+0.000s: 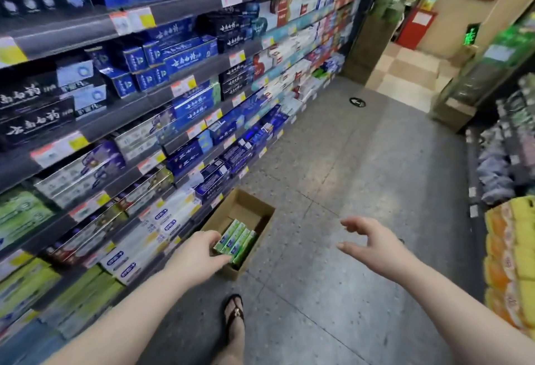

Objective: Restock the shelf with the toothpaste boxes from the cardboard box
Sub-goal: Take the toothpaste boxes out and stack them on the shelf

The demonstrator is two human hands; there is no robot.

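An open cardboard box (246, 208) stands on the floor against the foot of the shelf. Several green toothpaste boxes (238, 240) lie in its near half; the far half shows bare cardboard. My left hand (199, 251) hovers over the box's near left corner, fingers spread, its fingertips overlapping the green boxes without a visible grip. My right hand (373, 241) floats above the floor to the right of the box, fingers curled apart, holding nothing. The long shelf unit (139, 107) on the left is packed with toothpaste boxes in blue, black, white and green.
My sandalled foot (234, 315) stands on the grey floor just below the box. Stacked yellow and orange packs (509, 263) and hanging goods line the right side. The aisle runs ahead to a tiled area with a red cabinet (417, 26).
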